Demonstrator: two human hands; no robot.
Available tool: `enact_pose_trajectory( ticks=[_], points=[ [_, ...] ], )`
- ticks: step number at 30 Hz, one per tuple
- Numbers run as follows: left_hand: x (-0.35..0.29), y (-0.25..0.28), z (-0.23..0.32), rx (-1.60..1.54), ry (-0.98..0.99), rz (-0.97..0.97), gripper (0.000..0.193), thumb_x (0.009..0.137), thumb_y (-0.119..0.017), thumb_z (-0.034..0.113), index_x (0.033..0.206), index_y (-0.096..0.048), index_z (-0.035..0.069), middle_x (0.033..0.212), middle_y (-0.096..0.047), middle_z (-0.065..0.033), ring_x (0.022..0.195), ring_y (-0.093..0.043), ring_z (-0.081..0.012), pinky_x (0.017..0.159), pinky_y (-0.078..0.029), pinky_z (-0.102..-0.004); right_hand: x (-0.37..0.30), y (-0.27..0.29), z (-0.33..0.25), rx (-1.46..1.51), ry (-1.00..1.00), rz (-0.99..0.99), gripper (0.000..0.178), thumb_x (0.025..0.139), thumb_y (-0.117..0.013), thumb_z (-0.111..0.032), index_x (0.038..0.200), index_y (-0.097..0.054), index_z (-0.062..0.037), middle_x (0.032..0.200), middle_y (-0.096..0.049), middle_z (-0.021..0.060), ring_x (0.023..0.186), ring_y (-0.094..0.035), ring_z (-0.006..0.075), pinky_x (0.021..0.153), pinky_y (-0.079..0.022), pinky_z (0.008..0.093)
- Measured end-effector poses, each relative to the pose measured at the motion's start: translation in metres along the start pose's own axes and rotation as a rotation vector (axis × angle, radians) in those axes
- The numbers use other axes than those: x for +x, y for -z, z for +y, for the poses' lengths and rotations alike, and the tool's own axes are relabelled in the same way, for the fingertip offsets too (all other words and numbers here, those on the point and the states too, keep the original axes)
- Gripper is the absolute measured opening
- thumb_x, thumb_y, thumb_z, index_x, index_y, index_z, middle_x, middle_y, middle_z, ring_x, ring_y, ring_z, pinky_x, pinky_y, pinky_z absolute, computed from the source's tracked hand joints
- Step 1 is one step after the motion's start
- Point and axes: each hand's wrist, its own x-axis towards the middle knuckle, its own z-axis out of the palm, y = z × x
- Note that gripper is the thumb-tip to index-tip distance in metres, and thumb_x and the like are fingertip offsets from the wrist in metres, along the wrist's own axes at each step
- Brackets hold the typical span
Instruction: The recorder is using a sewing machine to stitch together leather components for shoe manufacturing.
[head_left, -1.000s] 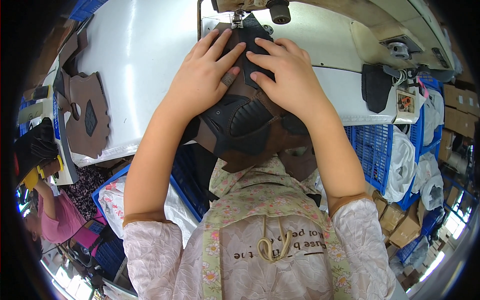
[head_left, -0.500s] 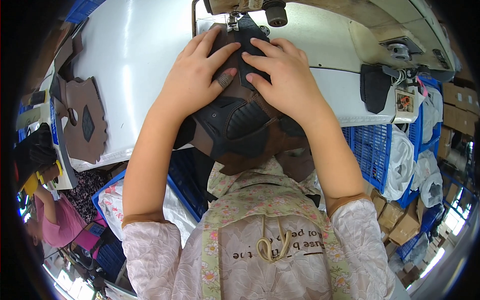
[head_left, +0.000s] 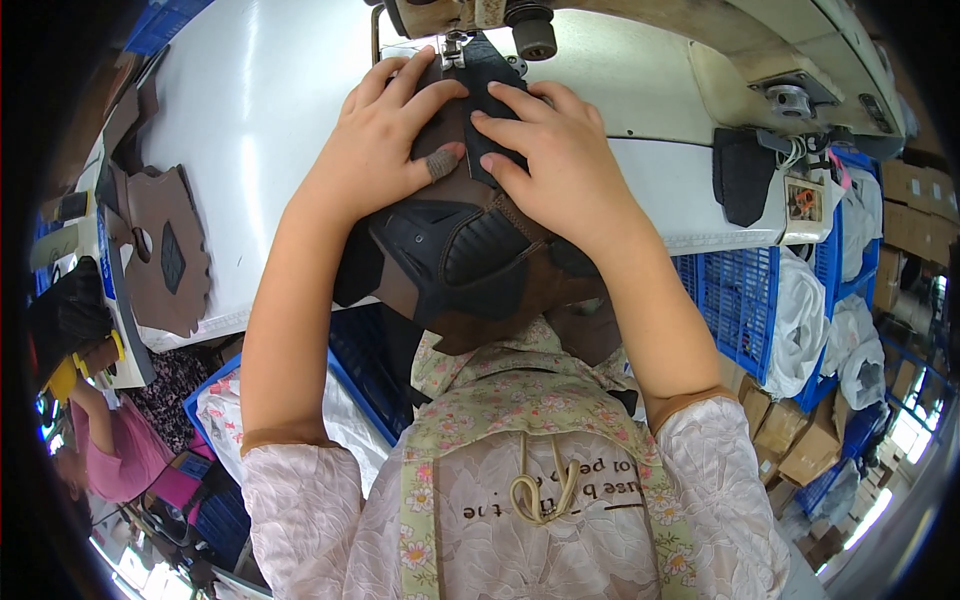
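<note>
A brown and black leather workpiece (head_left: 480, 245), stitched like a shoe upper, lies under my hands and hangs over the table's near edge. Its far end, with a flat black piece (head_left: 484, 75), reaches the presser foot (head_left: 454, 52) of a sewing machine (head_left: 640, 30). My left hand (head_left: 385, 140) rests on the brown part with fingers spread, a grey wrap around its thumb. On the black piece lies my right hand (head_left: 560, 150), its fingers apart and pressing down. Both sets of fingertips are close to the presser foot. The needle's tip cannot be made out.
Brown cut pieces (head_left: 165, 250) lie at the table's left. A black piece (head_left: 743, 180) hangs near the right end. Blue crates (head_left: 735, 300) with plastic bags (head_left: 800, 320) and cardboard boxes (head_left: 810, 440) stand to the right. Another person in a pink top (head_left: 125, 450) is at lower left.
The whole view has shifted slightly to the left. My hands and the leather keep about the same place relative to the presser foot.
</note>
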Motion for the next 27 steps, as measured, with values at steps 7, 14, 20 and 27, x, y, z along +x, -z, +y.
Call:
enact_pose_trajectory(
  ticks=[7, 14, 20, 27],
  points=[
    [0.000, 0.000, 0.001, -0.005, -0.004, 0.013, 0.051, 0.078, -0.069, 0.037, 0.125, -0.059, 0.019, 0.145, -0.045, -0.0165, 0.131, -0.041, -0.0391, 0.109, -0.034, -0.0493, -0.002, -0.005, 0.001, 0.001, -0.009, 0.034, 0.032, 0.076, -0.072, -0.020, 0.108, -0.072, -0.0138, 0.129, -0.061, 0.0078, 0.117, -0.051, 0.0331, 0.098, -0.039, 0.0471],
    [0.002, 0.000, 0.002, -0.032, 0.004, 0.001, 0.050, 0.078, -0.070, 0.035, 0.124, -0.060, 0.017, 0.146, -0.044, -0.0167, 0.132, -0.040, -0.0387, 0.109, -0.034, -0.0487, -0.004, -0.008, 0.002, -0.016, -0.022, 0.050, 0.030, 0.078, -0.071, -0.021, 0.107, -0.073, -0.0137, 0.129, -0.061, 0.0090, 0.119, -0.050, 0.0332, 0.100, -0.038, 0.0457],
    [0.002, 0.001, 0.003, 0.000, 0.007, -0.010, 0.051, 0.078, -0.070, 0.035, 0.124, -0.060, 0.014, 0.147, -0.043, -0.0168, 0.132, -0.041, -0.0377, 0.109, -0.034, -0.0478, -0.004, -0.008, 0.001, -0.023, -0.016, 0.048, 0.030, 0.078, -0.070, -0.022, 0.107, -0.073, -0.0148, 0.127, -0.061, 0.0093, 0.119, -0.050, 0.0337, 0.100, -0.038, 0.0445],
    [0.002, 0.000, 0.002, 0.009, -0.008, -0.009, 0.052, 0.079, -0.069, 0.035, 0.125, -0.059, 0.014, 0.147, -0.043, -0.0177, 0.132, -0.041, -0.0379, 0.109, -0.034, -0.0476, -0.004, -0.004, -0.002, -0.017, -0.046, -0.012, 0.033, 0.082, -0.068, -0.022, 0.114, -0.070, -0.0148, 0.133, -0.058, 0.0073, 0.121, -0.048, 0.0337, 0.100, -0.037, 0.0465]
  ],
)
